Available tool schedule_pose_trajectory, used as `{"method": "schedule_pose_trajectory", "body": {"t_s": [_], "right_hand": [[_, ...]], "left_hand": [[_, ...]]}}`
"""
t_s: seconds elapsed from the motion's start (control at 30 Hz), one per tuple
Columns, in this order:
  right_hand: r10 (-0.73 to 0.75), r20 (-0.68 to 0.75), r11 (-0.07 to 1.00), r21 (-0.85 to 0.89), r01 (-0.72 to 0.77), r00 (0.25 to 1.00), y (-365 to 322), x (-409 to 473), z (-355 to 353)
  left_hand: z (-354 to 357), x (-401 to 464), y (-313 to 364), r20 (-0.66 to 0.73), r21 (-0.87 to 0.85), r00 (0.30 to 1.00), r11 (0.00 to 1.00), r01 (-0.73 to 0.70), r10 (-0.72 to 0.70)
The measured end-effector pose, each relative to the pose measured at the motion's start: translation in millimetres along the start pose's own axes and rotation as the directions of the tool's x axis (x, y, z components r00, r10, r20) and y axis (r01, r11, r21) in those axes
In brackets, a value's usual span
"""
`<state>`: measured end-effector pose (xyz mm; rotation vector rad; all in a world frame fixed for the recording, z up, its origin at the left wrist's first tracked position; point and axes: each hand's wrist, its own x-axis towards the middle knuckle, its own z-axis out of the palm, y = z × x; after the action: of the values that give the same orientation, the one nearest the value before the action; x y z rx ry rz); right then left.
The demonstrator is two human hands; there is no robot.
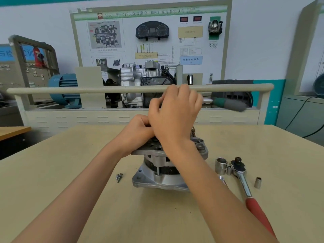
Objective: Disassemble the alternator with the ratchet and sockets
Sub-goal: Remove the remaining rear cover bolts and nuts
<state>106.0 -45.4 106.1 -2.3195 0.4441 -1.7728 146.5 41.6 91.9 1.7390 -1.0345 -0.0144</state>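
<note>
The alternator (161,171) stands upright in the middle of the beige table (70,172). My left hand (138,132) grips its top housing at the left side. Above it, my right hand (177,111) is curled round a ratchet whose green and grey handle (229,103) sticks out to the right; its head is hidden under my hand. A second ratchet (243,179) with a red handle lies on the table at the right, beside a large socket (221,165), a tiny socket (229,170) and another small socket (258,182).
Removed screws (119,177) lie left of the alternator's base. A training bench with a rail (87,90), a gearbox (140,79) and a display panel (150,37) stands behind the table. A blue motor (63,88) sits at the back left.
</note>
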Motion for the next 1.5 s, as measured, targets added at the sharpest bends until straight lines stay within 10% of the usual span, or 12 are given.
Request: {"method": "schedule_pose_trajectory", "body": {"t_s": [0.17,0.33,0.43,0.6,0.73,0.8,0.9,1.03,1.2,1.33,1.4,1.5], "right_hand": [[0.068,0.04,0.873,0.482,-0.079,0.997,3,11,1],[-0.05,0.552,0.171,0.826,-0.537,0.832,12,37,3],[-0.212,0.579,0.032,0.809,-0.587,0.787,11,38,2],[-0.025,0.439,0.268,0.869,-0.417,0.898,-3,25,-1],[-0.028,-0.066,0.92,0.389,0.052,0.997,-7,2,0],[-0.019,-0.063,0.999,0.04,0.022,0.998,-8,-2,1],[0.036,-0.042,0.977,0.213,-0.026,0.998,-12,5,0],[0.152,0.268,0.521,0.797,-0.307,0.951,-5,28,-3],[-0.044,0.614,-0.265,0.754,-0.601,0.788,15,41,-5],[0.086,0.206,0.461,0.859,-0.222,0.975,-1,16,-2],[-0.021,-0.07,0.932,0.359,0.045,0.997,-4,3,3],[-0.029,-0.09,0.992,0.119,0.039,0.996,-6,3,6]], "left_hand": [[0,0,2,0.038,-0.069,0.999,0.998,-0.017,0.019],[-1,0,-1,0.058,-0.115,0.998,0.993,-0.021,0.027],[1,-3,-1,0.069,-0.113,0.997,0.993,-0.03,0.038],[5,-8,3,0.016,-0.112,0.999,0.993,-0.038,0.04],[6,-6,1,-0.094,0.024,0.996,1.0,0.006,-0.004],[6,-3,1,-0.136,0.077,0.991,0.997,0.031,-0.021],[8,-5,4,-0.11,0.054,0.994,0.998,0.019,-0.013],[11,-8,8,0.004,0.009,0.999,0.999,-0.042,0.042],[15,-8,7,-0.041,-0.035,0.998,0.998,-0.044,0.042],[12,-9,7,-0.087,0.003,0.996,1.0,-0.002,0.002],[11,-6,4,-0.145,0.054,0.989,0.998,0.037,-0.029],[12,-5,5,-0.161,0.066,0.987,0.997,0.041,-0.03]]}}
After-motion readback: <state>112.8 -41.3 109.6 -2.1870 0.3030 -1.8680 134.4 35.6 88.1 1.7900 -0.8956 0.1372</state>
